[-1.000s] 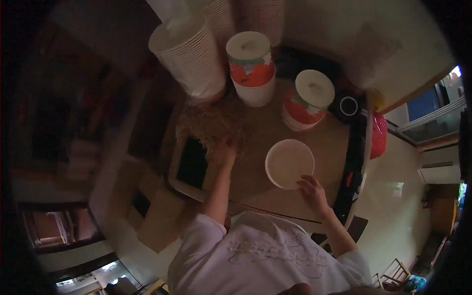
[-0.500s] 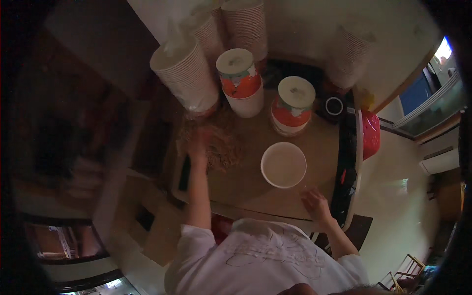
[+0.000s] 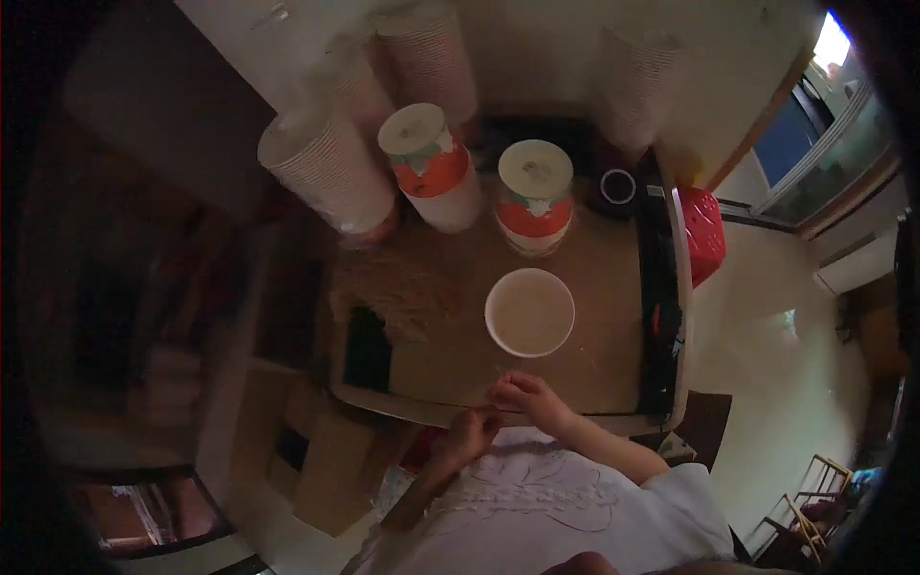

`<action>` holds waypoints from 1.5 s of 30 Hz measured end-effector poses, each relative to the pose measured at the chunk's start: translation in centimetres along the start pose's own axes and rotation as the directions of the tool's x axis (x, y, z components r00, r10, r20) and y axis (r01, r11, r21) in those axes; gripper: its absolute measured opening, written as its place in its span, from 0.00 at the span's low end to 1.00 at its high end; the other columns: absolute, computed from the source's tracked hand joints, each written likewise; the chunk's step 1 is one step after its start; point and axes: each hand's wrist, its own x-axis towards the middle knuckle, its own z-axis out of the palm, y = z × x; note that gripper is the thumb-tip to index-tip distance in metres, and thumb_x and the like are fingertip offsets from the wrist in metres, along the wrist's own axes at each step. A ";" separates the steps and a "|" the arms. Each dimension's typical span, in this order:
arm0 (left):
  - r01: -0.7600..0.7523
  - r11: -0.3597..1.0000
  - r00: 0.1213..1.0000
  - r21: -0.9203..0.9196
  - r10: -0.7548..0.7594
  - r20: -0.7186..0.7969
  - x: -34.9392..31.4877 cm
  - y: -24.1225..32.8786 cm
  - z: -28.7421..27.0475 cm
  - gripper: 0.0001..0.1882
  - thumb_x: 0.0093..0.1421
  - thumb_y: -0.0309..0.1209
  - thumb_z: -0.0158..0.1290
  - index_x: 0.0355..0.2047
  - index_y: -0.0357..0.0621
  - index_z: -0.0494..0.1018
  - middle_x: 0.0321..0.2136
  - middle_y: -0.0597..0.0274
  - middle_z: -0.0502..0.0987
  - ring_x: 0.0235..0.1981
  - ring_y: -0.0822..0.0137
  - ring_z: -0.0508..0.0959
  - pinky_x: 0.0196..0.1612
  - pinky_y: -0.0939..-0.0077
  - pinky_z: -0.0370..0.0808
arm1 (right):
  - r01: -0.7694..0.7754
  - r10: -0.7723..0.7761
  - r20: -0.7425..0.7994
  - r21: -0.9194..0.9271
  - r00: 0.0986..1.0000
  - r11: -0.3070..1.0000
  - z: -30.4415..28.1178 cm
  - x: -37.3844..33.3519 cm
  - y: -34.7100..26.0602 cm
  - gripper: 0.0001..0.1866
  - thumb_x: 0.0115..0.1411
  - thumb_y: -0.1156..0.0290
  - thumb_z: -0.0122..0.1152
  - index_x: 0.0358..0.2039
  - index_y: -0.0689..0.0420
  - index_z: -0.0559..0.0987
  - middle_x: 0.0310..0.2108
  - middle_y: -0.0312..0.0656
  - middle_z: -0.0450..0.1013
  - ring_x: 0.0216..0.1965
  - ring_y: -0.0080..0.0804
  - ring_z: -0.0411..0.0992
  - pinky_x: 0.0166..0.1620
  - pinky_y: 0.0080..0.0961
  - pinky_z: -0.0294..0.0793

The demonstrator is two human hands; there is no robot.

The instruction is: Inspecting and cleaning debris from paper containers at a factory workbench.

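Head view: by the near edge of the desk (image 3: pixel 609 331), your left hand (image 3: pixel 470 434) and right hand (image 3: pixel 525 399) curl close, whether pinching anything I cannot tell; the white tub (image 3: pixel 530 314) stands upright, mouth up.

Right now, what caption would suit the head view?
Left hand and right hand close together, near an open white tub on a table.

Right hand (image 3: pixel 525 395) apparently against left hand (image 3: pixel 471 433)

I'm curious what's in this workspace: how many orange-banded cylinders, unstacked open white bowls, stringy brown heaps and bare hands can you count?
Orange-banded cylinders: 2
Unstacked open white bowl: 1
Stringy brown heap: 1
Bare hands: 2 (left hand, right hand)
Total: 6
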 end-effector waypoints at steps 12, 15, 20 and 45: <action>0.412 0.887 0.911 0.207 -0.406 -0.072 -3.3 -16.7 -0.2 0.08 0.47 0.35 0.49 0.23 0.43 0.71 0.24 0.53 0.73 0.27 0.52 0.73 0.29 0.64 0.70 | 0.203 -0.145 -0.392 0.110 0.909 0.973 -6.7 -2.9 -3.6 0.14 0.60 0.61 0.43 0.30 0.58 0.73 0.20 0.32 0.66 0.22 0.18 0.64 0.27 0.16 0.65; 0.435 0.815 0.894 0.384 -0.440 -0.079 -3.1 -15.9 -1.7 0.09 0.47 0.35 0.50 0.23 0.43 0.71 0.24 0.53 0.73 0.27 0.51 0.73 0.28 0.62 0.70 | 0.180 -0.119 -0.396 0.118 0.910 0.977 -7.6 -3.8 -4.3 0.15 0.60 0.61 0.43 0.31 0.59 0.73 0.20 0.32 0.65 0.22 0.18 0.63 0.26 0.17 0.64; 0.207 0.731 0.952 0.650 -0.303 0.037 -0.8 -12.4 -3.0 0.09 0.47 0.32 0.51 0.25 0.39 0.72 0.22 0.53 0.73 0.25 0.53 0.73 0.31 0.68 0.71 | 0.187 -0.266 -0.262 -0.289 0.928 0.939 -8.8 -2.9 -2.4 0.17 0.60 0.59 0.41 0.34 0.59 0.74 0.23 0.34 0.68 0.26 0.21 0.65 0.30 0.18 0.66; 0.225 0.823 0.958 -0.521 -0.286 -0.037 9.0 0.7 2.8 0.03 0.51 0.25 0.53 0.26 0.40 0.74 0.21 0.70 0.73 0.23 0.82 0.69 0.28 0.87 0.67 | 0.203 -0.497 -0.142 -0.791 0.856 0.577 -5.9 -1.1 -1.2 0.05 0.52 0.70 0.52 0.29 0.56 0.72 0.24 0.46 0.71 0.24 0.45 0.71 0.25 0.33 0.69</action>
